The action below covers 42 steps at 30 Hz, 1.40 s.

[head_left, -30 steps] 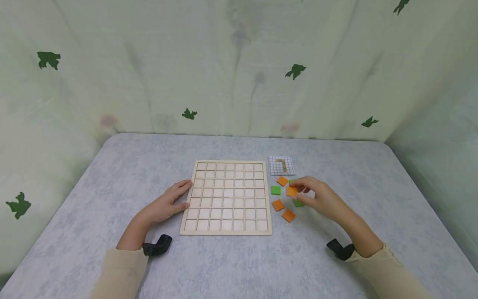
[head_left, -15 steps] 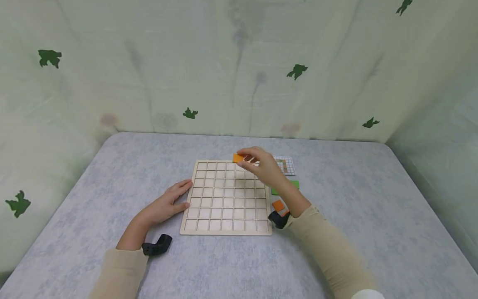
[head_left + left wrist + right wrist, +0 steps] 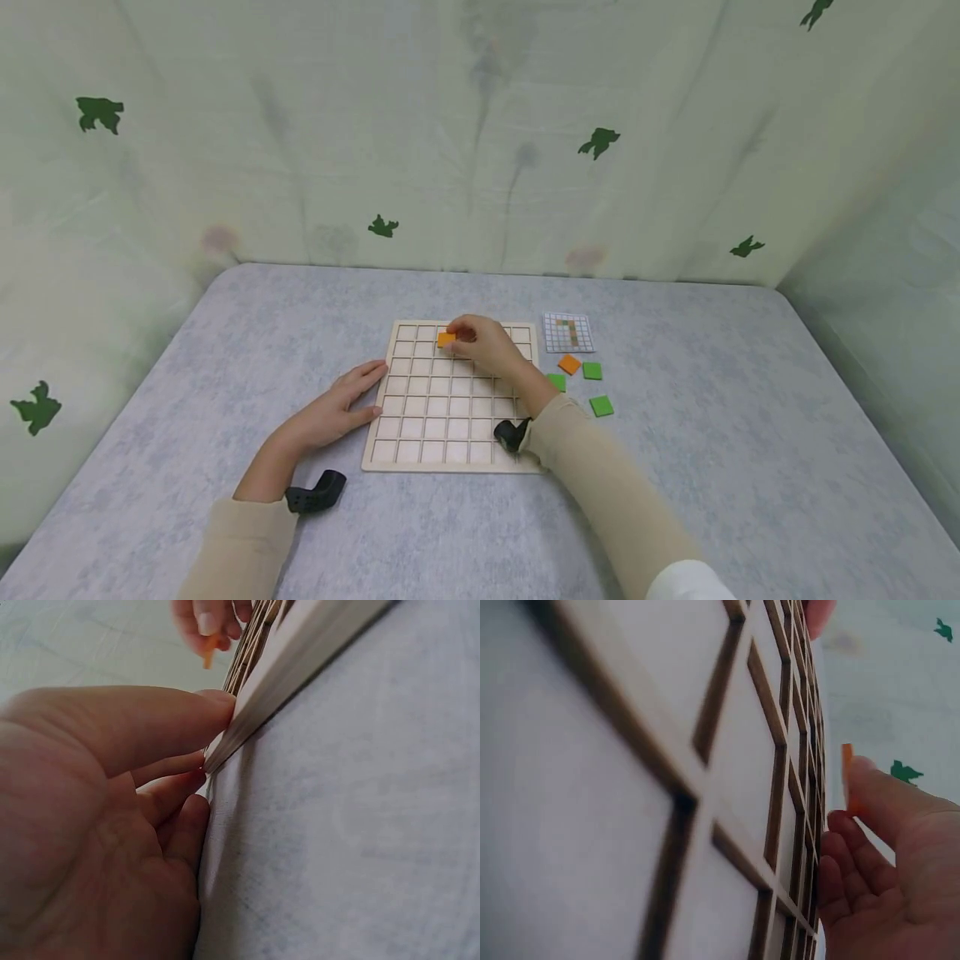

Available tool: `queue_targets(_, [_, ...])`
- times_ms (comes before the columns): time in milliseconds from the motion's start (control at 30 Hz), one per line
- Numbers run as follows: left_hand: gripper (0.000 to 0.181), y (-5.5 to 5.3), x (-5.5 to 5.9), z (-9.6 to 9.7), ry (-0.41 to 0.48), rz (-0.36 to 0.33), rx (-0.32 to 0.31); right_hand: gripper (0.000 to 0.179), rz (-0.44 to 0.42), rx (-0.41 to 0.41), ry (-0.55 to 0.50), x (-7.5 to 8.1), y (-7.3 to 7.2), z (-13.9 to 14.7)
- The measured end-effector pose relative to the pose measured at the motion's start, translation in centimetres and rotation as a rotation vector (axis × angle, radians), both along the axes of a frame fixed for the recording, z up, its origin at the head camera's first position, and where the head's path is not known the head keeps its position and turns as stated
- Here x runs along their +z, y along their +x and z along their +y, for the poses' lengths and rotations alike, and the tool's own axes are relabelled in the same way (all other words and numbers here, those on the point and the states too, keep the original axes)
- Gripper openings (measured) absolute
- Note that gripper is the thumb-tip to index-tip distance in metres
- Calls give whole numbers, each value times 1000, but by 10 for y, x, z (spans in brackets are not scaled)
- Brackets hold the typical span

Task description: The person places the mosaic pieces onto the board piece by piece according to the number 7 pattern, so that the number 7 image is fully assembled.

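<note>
A wooden grid board with square cells lies on the table. My left hand rests along its left edge, with the thumb and fingertips touching the rim in the left wrist view. Over the upper part of the board, my right hand pinches an orange square tile between thumb and fingers. In the right wrist view this tile shows edge-on, slightly above the grid. The board's right part is partly covered by the right forearm.
Right of the board lie an orange tile and several green tiles, one partly behind the right wrist. A small card printed with a coloured grid pattern sits just behind them. A pale curtain hangs along the table's back edge.
My right hand has carried the orange tile from the pile at the right, leftward over the board, then lower toward its upper cells. The left hand has stayed in place.
</note>
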<state>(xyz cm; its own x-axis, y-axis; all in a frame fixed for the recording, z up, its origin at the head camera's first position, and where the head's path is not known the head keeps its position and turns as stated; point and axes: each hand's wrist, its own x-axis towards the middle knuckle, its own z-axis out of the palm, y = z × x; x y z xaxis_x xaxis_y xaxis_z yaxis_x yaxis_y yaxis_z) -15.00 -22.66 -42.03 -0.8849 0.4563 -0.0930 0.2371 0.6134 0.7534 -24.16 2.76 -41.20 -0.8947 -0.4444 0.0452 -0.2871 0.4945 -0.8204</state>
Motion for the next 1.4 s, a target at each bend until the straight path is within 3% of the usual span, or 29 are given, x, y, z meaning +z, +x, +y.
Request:
queue_targets(167, [64, 0, 0, 0, -6, 6, 6, 23, 42, 31, 137, -5, -1, -5])
queue_targets(333, [64, 0, 1, 0, -2, -3, 7, 22, 32, 33, 201, -1, 1, -8])
queue_targets(667, [65, -1, 0, -2, 1, -10, 5, 27, -36, 27, 172, 4, 2, -7])
queue_targets(1033, [65, -2, -2, -1, 7, -15, 1, 22, -42, -21, 146, 2, 2, -8])
queue_targets(1400, [64, -3, -3, 1, -10, 7, -6, 32, -53, 44, 164, 1, 0, -6])
